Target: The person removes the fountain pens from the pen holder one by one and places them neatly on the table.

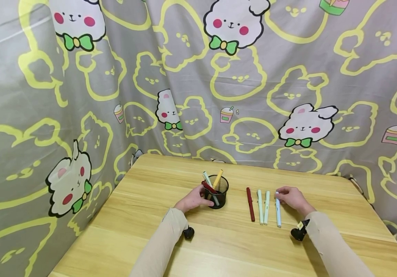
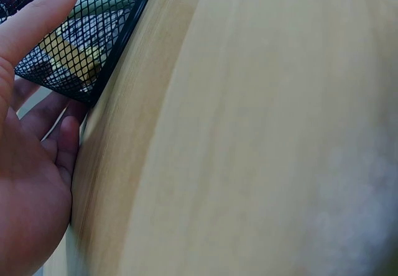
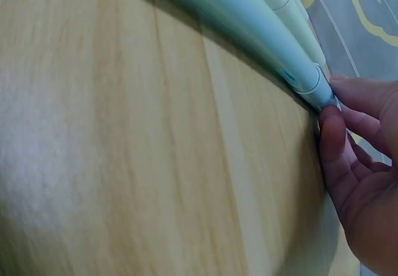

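Observation:
A black mesh pen holder (image 1: 223, 195) stands upright on the table, with dark red, yellow and pale green pens leaning inside. My left hand (image 1: 192, 199) grips it from the left side. In the left wrist view its thumb (image 2: 37, 24) lies across the mesh (image 2: 102, 36), fingers on the other side. My right hand (image 1: 292, 198) pinches the far end of a light blue pen (image 1: 278, 213), the rightmost in a row. Left of that pen lie two pale green pens (image 1: 260, 209) and a dark red pen (image 1: 250, 206). The right wrist view shows thumb and fingertips at the end of the light blue pen (image 3: 249, 27).
The wooden table (image 1: 219, 246) reaches back to a grey curtain (image 1: 198, 84) with cartoon animals, which also hangs along its left side. The pen row lies to the right of the holder, a short gap between them.

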`<move>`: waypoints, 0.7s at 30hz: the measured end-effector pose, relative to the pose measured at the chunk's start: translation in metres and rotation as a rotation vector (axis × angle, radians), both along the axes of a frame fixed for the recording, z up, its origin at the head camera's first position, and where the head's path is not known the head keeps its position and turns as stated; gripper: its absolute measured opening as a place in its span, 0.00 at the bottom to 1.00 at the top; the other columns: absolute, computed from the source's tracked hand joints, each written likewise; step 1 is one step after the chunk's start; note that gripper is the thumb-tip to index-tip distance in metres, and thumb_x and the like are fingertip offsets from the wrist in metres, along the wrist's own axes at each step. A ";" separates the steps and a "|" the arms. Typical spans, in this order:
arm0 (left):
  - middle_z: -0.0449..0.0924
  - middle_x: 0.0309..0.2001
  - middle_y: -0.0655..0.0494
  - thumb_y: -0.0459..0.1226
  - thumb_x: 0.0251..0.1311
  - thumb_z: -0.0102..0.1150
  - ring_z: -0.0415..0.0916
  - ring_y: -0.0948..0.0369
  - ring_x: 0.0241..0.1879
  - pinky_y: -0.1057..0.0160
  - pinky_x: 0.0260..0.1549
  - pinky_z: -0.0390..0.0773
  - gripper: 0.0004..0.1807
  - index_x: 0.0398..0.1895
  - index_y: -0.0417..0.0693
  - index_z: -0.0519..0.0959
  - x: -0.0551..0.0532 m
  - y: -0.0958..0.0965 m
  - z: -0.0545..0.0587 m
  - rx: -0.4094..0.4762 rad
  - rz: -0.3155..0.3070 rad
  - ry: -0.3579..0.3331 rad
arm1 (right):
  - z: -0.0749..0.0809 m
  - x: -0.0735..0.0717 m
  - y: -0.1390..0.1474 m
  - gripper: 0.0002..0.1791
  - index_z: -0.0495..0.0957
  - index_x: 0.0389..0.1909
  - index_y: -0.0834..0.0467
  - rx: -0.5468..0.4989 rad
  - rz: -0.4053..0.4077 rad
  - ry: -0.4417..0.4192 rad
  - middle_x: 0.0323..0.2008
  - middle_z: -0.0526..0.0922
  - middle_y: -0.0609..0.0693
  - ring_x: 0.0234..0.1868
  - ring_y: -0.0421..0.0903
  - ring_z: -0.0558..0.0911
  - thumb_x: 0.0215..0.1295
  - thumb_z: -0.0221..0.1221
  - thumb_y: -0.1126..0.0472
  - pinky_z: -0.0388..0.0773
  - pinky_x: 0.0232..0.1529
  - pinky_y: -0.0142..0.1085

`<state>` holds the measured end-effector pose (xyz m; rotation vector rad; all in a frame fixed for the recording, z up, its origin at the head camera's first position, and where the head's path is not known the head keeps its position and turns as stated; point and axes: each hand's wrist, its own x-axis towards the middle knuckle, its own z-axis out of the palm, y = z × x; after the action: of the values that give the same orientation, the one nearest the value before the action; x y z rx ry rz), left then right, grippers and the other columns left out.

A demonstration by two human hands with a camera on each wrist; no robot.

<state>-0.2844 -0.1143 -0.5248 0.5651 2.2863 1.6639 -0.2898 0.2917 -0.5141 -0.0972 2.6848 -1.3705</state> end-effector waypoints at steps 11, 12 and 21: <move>0.72 0.54 0.54 0.32 0.45 0.73 0.67 0.55 0.57 0.52 0.58 0.63 0.29 0.53 0.48 0.74 -0.001 0.000 0.000 -0.019 0.013 -0.002 | 0.000 -0.002 0.002 0.22 0.72 0.51 0.75 -0.017 0.001 -0.005 0.35 0.81 0.56 0.31 0.44 0.78 0.64 0.59 0.61 0.78 0.32 0.34; 0.73 0.54 0.55 0.32 0.45 0.73 0.67 0.56 0.57 0.53 0.58 0.63 0.29 0.53 0.48 0.74 -0.001 0.000 0.000 -0.019 0.015 -0.007 | 0.000 -0.001 0.002 0.22 0.71 0.51 0.75 -0.021 0.004 -0.005 0.35 0.81 0.56 0.31 0.44 0.78 0.64 0.59 0.61 0.78 0.32 0.35; 0.71 0.56 0.53 0.32 0.46 0.72 0.66 0.53 0.59 0.51 0.58 0.64 0.29 0.54 0.47 0.74 -0.001 -0.001 0.000 -0.010 0.001 -0.013 | 0.013 -0.002 0.000 0.22 0.72 0.54 0.72 0.032 0.009 0.078 0.37 0.80 0.58 0.35 0.48 0.77 0.67 0.57 0.59 0.76 0.33 0.37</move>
<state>-0.2853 -0.1149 -0.5251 0.5495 2.2852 1.6507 -0.2913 0.2912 -0.5013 -0.1628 2.7654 -1.3475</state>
